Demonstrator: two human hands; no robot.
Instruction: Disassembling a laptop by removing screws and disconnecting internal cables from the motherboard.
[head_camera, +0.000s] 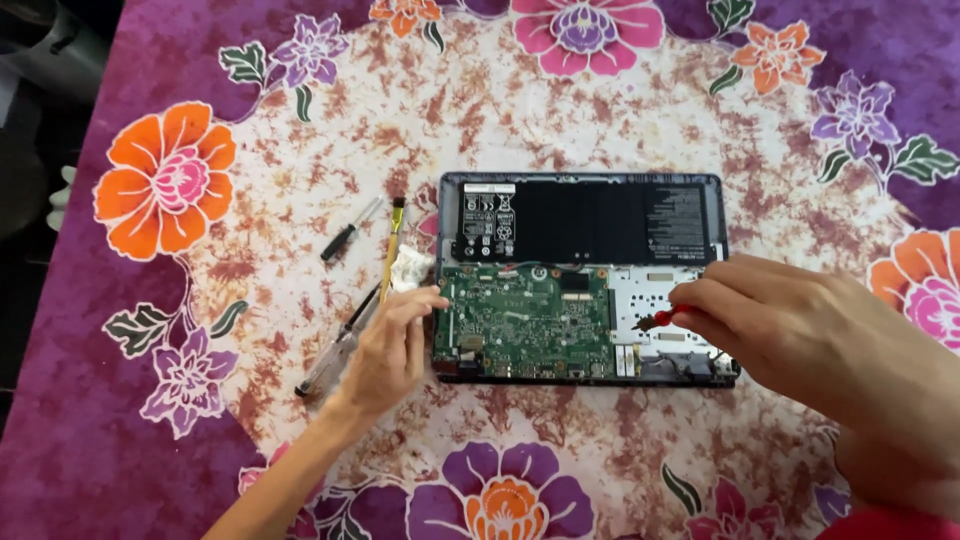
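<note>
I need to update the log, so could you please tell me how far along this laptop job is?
Done: the laptop lies open, cover off, battery and green board exposed. In hand: the right hand holds a red screwdriver over the metal plate; the left hand touches the left edge. Left: board and battery remain in place.

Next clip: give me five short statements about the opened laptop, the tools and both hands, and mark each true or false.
1. The opened laptop with its back cover off lies on a floral purple and white cloth. True.
2. The right hand holds a blue-handled screwdriver. False: the red-handled screwdriver is in it.
3. The left hand rests at the laptop's left edge, beside the green circuit board. True.
4. The black rectangular battery sits on the side of the laptop nearest the person. False: it is on the far side.
5. All tools lie right of the laptop. False: the yellow-handled brush and small black-handled screwdriver lie left.
</note>
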